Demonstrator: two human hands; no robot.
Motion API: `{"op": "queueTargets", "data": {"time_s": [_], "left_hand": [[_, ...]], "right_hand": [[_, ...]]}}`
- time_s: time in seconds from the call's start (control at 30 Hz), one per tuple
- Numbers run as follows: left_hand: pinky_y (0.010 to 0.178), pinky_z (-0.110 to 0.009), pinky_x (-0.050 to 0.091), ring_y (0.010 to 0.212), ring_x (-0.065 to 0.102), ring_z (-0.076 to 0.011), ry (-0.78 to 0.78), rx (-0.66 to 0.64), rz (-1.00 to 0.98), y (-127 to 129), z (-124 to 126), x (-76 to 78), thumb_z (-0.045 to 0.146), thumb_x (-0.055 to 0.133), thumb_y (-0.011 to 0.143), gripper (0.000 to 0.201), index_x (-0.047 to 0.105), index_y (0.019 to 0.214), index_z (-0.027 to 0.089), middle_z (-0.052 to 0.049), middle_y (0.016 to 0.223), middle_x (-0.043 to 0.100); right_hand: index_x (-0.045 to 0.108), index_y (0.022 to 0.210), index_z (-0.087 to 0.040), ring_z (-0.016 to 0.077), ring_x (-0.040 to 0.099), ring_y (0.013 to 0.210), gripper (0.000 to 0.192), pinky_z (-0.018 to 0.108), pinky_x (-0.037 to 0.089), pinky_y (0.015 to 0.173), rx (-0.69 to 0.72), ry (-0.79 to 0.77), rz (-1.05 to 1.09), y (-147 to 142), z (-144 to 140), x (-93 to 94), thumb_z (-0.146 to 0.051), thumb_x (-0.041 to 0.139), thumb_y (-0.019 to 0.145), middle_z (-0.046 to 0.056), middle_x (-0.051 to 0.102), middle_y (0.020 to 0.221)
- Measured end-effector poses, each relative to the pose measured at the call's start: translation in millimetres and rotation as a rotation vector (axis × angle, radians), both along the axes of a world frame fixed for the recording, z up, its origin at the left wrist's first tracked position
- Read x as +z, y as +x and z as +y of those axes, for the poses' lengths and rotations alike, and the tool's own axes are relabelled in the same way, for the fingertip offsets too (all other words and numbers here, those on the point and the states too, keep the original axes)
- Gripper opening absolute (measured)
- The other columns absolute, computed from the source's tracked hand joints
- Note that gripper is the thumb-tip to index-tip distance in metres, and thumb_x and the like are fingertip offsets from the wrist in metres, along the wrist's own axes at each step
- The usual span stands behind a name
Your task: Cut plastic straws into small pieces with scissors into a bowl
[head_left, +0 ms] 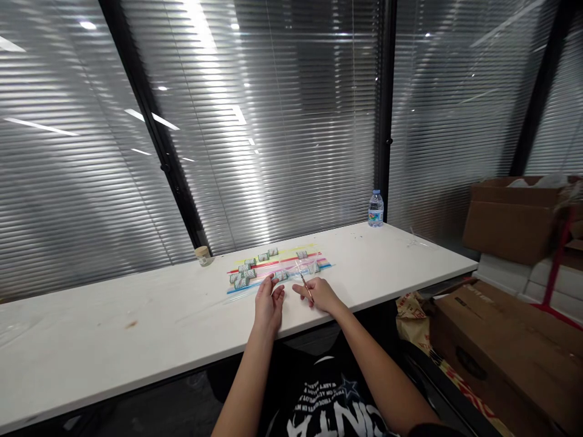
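Observation:
My left hand (268, 306) is at the table's front edge, fingers curled in, the tips closed on the near end of a small roll with a green-and-white label (281, 275). My right hand (321, 295) grips slim scissors (303, 280), whose blades point away from me toward the strips. Just beyond both hands lie thin coloured strips, among them a red strip (273, 263) and a blue strip (237, 289). Several similar labelled rolls (241, 282) rest on or beside them, most at the left end. Clear plastic around the strips is hard to make out.
The white table (150, 346) runs left to right before me. At its back stand a small lidded tub (203, 255) and a water bottle (376, 209). Blinds hang behind. Cardboard boxes (505, 340) and a crumpled paper bag (413, 318) are at the right.

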State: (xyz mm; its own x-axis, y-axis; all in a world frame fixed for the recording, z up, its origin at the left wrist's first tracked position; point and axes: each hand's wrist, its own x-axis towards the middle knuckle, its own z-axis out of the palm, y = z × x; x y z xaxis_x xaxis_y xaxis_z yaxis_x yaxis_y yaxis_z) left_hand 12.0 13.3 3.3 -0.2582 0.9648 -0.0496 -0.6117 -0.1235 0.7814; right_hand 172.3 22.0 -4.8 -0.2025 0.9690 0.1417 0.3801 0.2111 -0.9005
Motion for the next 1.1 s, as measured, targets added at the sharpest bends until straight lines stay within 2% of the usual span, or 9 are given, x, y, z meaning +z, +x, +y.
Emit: {"op": "queueTargets", "data": {"time_s": [0.23, 0.6, 0.77, 1.1], "left_hand": [[0.066, -0.020, 0.048, 0.065, 0.057, -0.0061, 0.010, 0.002, 0.035, -0.3, 0.7, -1.6, 0.036, 0.069, 0.078, 0.033, 0.061, 0.106, 0.022, -0.003, 0.093, 0.059], [0.065, -0.020, 0.048, 0.064, 0.059, -0.0058, -0.006, 0.012, -0.002, 0.9, -0.4, 0.8, 0.032, 0.068, 0.080, 0.028, 0.063, 0.105, 0.021, -0.004, 0.095, 0.062], [0.065, -0.020, 0.048, 0.064, 0.059, -0.0055, -0.006, 0.017, -0.005, 1.7, -2.1, 2.5, 0.032, 0.066, 0.082, 0.025, 0.063, 0.105, 0.021, -0.006, 0.100, 0.063], [0.062, -0.019, 0.049, 0.064, 0.059, -0.0065, -0.010, -0.007, 0.011, 0.9, -2.7, 3.2, 0.031, 0.065, 0.083, 0.026, 0.063, 0.107, 0.021, -0.007, 0.099, 0.062]], "right_hand": [[0.065, 0.061, -0.015, 0.0118, 0.047, 0.041, 0.054, 0.024, 0.036, 0.048, -0.003, -0.003, -0.013, 0.4, -0.1, 0.2, -0.067, 0.059, 0.077, 0.001, 0.054, 0.044], [0.065, 0.060, -0.015, 0.0122, 0.049, 0.042, 0.047, 0.024, 0.037, 0.050, -0.017, -0.009, 0.018, 0.0, -1.0, 3.1, -0.059, 0.063, 0.078, 0.000, 0.055, 0.044], [0.062, 0.058, -0.015, 0.0119, 0.050, 0.044, 0.053, 0.023, 0.041, 0.055, -0.020, 0.010, 0.079, -0.3, -2.7, 3.3, -0.063, 0.056, 0.081, 0.000, 0.053, 0.043], [0.062, 0.059, -0.016, 0.0126, 0.051, 0.045, 0.054, 0.023, 0.039, 0.053, 0.019, 0.018, -0.002, 0.0, -2.8, 2.3, -0.067, 0.058, 0.078, 0.000, 0.053, 0.043]]}}
